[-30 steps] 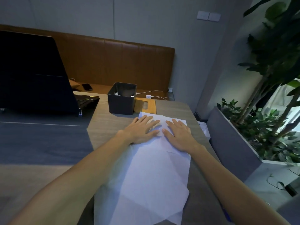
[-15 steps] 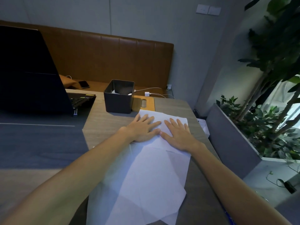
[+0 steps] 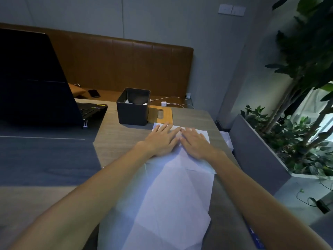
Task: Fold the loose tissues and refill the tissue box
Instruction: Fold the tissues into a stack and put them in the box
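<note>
Several loose white tissues (image 3: 173, 201) lie overlapped on the wooden table, running from its near edge toward the far side. My left hand (image 3: 162, 139) and my right hand (image 3: 195, 141) press flat side by side on the far end of the tissues, fingers straight. Just beyond the hands stands the dark square tissue box (image 3: 133, 110), open at the top, with a bit of white inside. Its wooden lid (image 3: 163, 115), with an oval slot, lies flat on the table to the right of the box.
An open black laptop (image 3: 36, 80) stands at the left on a dark desk mat (image 3: 46, 159). A brown bench with a phone (image 3: 94, 93) and white charger cables (image 3: 167, 103) lies behind the table. A grey planter with plants (image 3: 270, 150) stands at the right.
Both hands have slid a little farther along the tissues toward the box, staying flat. The view has shifted slightly.
</note>
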{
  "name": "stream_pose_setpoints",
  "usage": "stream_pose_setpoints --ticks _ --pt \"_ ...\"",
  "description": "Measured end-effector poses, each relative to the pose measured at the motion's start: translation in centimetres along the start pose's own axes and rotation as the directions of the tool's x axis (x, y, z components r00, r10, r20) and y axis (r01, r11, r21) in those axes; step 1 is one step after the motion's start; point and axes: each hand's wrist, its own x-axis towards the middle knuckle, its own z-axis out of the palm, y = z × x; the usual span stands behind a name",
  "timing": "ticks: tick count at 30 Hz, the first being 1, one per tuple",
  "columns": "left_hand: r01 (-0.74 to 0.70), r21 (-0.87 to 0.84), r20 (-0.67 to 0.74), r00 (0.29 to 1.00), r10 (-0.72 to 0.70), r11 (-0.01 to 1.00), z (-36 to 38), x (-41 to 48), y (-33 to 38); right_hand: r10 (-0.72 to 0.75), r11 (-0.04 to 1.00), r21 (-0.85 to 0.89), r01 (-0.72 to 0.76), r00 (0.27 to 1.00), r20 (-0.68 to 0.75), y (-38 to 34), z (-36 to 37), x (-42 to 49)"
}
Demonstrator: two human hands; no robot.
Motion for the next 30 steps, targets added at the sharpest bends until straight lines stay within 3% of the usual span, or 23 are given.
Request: stream_pose_setpoints --ticks 3,10,15,18,25,30 --pt "0.067 0.026 0.134 0.989 -0.07 0.997 1.0 0.5 -0.4 0.003 0.999 -0.044 -0.002 1.0 0.027 0.9 1.1 0.1" --pt "0.109 0.078 0.205 0.971 -0.123 0.991 0.1 -0.9 -0.5 0.105 0.99 -0.099 -0.098 0.992 0.065 4.8 0.0 -0.7" --pt "0.049 0.033 0.101 0.994 -0.052 0.998 -0.2 0.6 1.7 0.048 0.999 -0.012 -0.048 0.999 -0.023 2.4 -0.4 -0.7" --pt "0.037 0.02 0.134 0.99 -0.04 0.999 1.1 1.1 2.1 -0.003 1.0 0.012 0.003 1.0 0.002 1.6 0.4 -0.6" --pt "0.069 -0.032 0.2 0.978 -0.061 0.997 0.2 -0.5 1.4 0.08 0.996 -0.036 -0.079 0.997 0.023 3.8 0.1 -1.1" --pt "0.152 -0.119 0.127 0.982 -0.137 0.981 -2.7 0.0 1.2 0.192 0.981 0.03 -0.19 0.975 -0.114 3.9 -1.8 0.3"
